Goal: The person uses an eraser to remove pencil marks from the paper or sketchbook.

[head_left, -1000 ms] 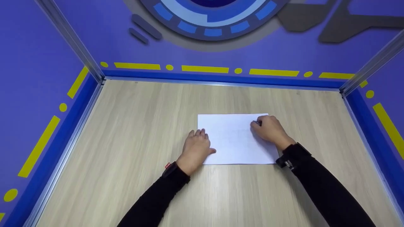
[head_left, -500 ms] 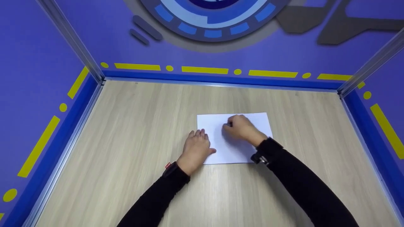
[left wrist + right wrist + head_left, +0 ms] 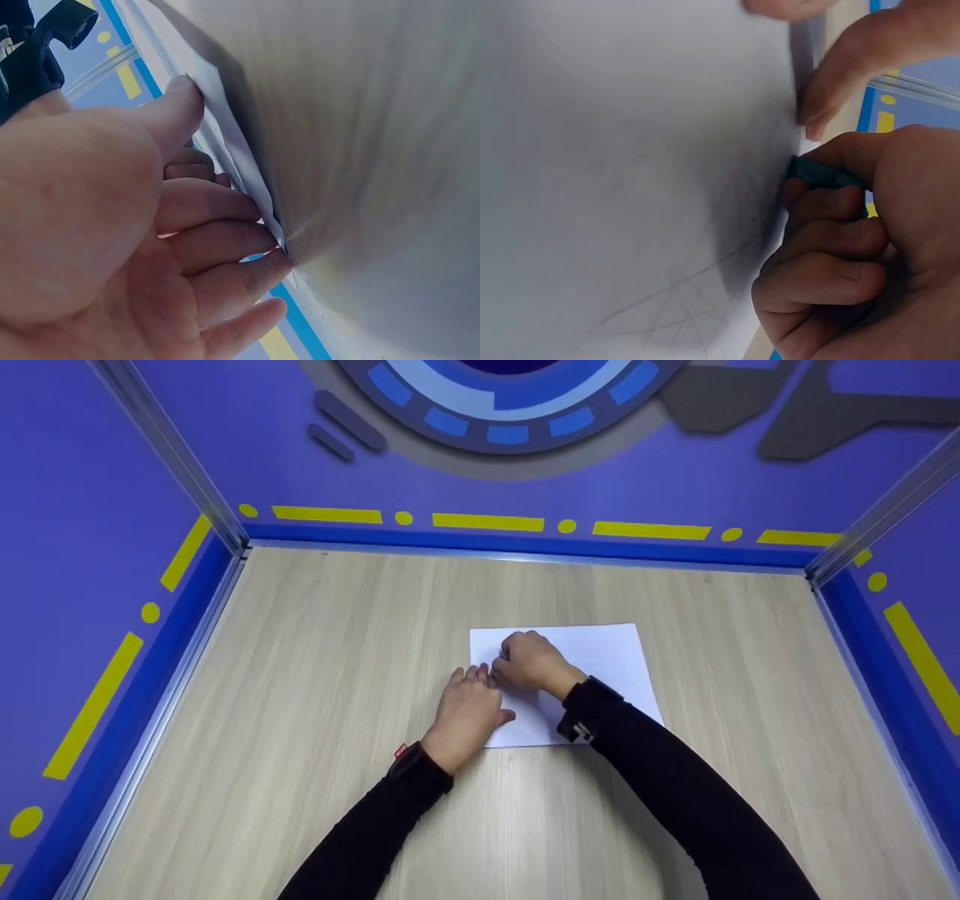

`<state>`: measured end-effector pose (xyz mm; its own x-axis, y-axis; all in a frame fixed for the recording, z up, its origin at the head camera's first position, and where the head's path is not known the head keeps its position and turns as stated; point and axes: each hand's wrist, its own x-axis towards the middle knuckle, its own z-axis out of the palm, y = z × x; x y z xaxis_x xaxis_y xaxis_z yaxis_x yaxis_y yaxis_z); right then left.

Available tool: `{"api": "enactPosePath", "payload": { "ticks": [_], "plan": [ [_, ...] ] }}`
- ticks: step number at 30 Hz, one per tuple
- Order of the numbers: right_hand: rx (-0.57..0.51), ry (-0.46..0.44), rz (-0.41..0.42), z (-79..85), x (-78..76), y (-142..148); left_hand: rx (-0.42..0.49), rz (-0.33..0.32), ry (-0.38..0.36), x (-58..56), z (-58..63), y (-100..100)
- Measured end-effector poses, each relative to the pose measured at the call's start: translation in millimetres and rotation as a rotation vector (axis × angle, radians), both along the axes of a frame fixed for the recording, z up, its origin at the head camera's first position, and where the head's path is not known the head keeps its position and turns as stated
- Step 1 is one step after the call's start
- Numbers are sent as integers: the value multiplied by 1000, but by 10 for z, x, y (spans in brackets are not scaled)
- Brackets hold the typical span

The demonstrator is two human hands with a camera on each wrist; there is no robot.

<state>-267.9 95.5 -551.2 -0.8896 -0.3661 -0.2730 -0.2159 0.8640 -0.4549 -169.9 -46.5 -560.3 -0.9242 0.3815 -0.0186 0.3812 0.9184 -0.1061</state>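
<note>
A white sheet of paper (image 3: 600,652) lies on the wooden table. My left hand (image 3: 469,711) rests at its left edge, fingers relaxed and extended, with the fingertips touching the paper in the left wrist view. In the right wrist view, my right hand (image 3: 832,247) pinches a small teal eraser (image 3: 826,174) against the sheet, the other fingers curled in. Faint, crossing pencil lines (image 3: 682,283) show on the paper beside it. From the head view, the right hand is close by the left fingertips, and the eraser is mostly hidden in the grip.
The pale wooden tabletop (image 3: 322,675) surrounds the paper. Blue panels with yellow marks (image 3: 487,522) stand at the back and on both sides, set in metal rails (image 3: 525,558). The right sleeve (image 3: 667,780) passes over the sheet's lower right part.
My right hand has swept leftwards across the paper with the eraser, from near the right edge to beside the left hand. The left hand stays in place.
</note>
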Motion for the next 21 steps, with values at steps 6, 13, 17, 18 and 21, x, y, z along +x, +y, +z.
{"api": "enactPosePath", "payload": {
  "ticks": [6, 13, 17, 18, 21],
  "plan": [
    [10, 15, -7, -14, -24, 152, -8, 16, -41, -19, 32, -10],
    [-33, 23, -62, 6, -23, 557, -38, 21, -78, -30, 78, -3],
    [-47, 36, -79, -20, -23, 811, -50, 19, -110, -36, 75, -2],
    [-50, 39, -85, -26, -19, 876, -49, 20, -119, -37, 70, -2],
    [-58, 64, -103, -40, 0, 1077, -47, 24, -148, -39, 54, -2]
  ]
}}
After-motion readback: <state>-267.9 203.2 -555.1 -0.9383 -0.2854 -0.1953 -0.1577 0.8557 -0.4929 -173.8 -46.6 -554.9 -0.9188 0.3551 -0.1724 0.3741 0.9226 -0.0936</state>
